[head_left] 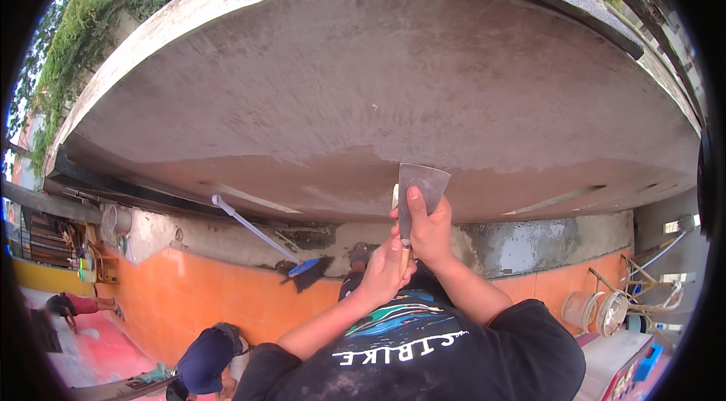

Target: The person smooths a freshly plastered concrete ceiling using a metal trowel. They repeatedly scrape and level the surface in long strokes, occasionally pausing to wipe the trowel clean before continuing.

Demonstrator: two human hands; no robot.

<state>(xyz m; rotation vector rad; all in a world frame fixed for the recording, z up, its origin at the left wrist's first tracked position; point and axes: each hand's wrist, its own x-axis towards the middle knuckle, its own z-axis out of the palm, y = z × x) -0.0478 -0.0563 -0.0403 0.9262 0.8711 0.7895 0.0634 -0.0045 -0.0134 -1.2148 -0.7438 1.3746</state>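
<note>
A putty knife with a wide grey metal blade and a wooden handle is in front of my chest, blade up. My left hand is closed round the lower end, by the handle. Higher up, my right hand grips the blade, its thumb pressed flat on the metal. A small pale piece shows beside the blade's left edge; what it is I cannot make out. Beyond the blade stretches a wall with a grey, streaky coat on its upper part and a smoother brown band below.
A broom with a blue head leans at the wall's foot on the left. Buckets stand at the right beside metal frames. A wet patch lies on the concrete strip by the orange floor. Another person is low on the left.
</note>
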